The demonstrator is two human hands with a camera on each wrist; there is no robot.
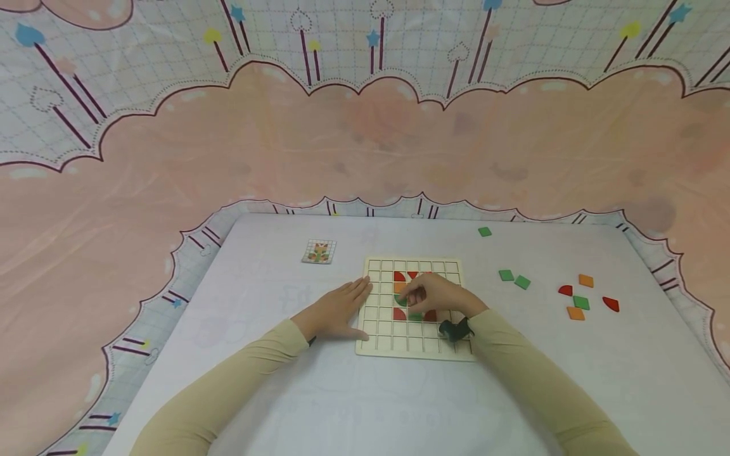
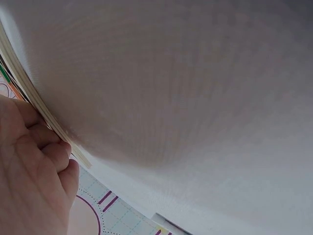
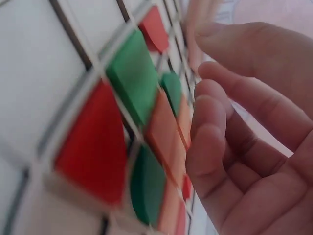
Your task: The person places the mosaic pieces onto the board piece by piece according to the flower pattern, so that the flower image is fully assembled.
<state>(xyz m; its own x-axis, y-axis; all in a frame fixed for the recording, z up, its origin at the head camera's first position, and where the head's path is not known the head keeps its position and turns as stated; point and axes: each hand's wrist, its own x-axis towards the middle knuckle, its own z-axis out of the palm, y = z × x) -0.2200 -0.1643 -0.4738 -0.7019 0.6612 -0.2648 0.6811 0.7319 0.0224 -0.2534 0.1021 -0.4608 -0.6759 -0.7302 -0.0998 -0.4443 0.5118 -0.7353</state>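
Note:
A cream square grid board [image 1: 377, 345] lies on the table with coloured pieces in its middle cells. Along its left edge rests my left hand [image 1: 336, 310], fingers extended, thumb near the front left corner; the left wrist view has the fingers at the board's side. My right hand [image 1: 436, 294] is over the inlaid pieces, its fingertips right at a green quarter-round piece [image 1: 400, 300]. The right wrist view shows those fingers loosely bent with nothing visible between them. Nearby in that view sit a red piece [image 3: 95, 147], a green square [image 3: 132, 76] and an orange square [image 3: 166, 129].
A small pattern card [image 1: 319, 251] with a figure on a grid lies behind and left of the board. To the right are loose pieces: green squares [image 1: 505, 275], orange squares [image 1: 585, 280] and red quarter-rounds [image 1: 611, 304]. One green square [image 1: 485, 232] lies near the back edge.

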